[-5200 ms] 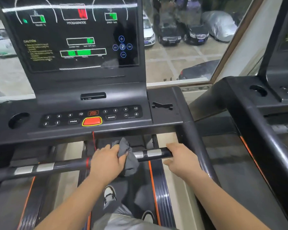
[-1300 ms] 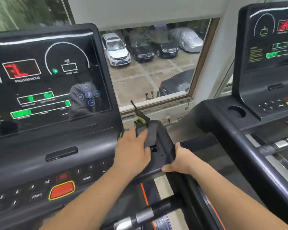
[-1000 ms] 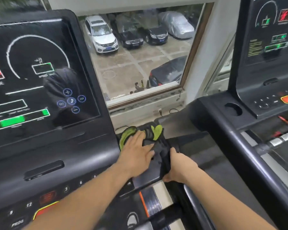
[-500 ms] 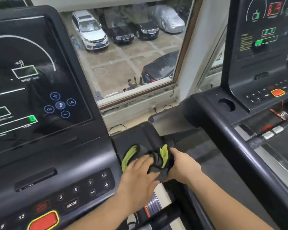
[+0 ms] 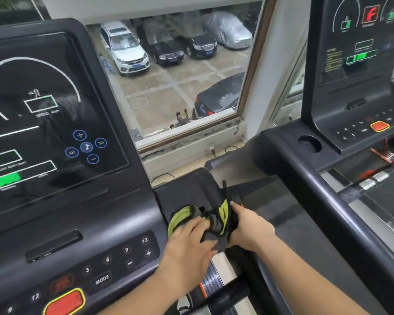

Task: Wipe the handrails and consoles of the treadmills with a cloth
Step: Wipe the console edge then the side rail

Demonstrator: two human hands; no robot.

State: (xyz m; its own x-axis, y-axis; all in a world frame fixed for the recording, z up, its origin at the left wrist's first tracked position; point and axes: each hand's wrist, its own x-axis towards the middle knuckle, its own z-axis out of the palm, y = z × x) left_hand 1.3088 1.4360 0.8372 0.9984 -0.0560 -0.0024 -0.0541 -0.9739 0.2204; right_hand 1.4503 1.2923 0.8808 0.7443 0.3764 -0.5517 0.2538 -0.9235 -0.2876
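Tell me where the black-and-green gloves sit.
Head view, lower centre: the black-and-green gloves lie on the left treadmill console's right ledge, between the left hand and right hand.
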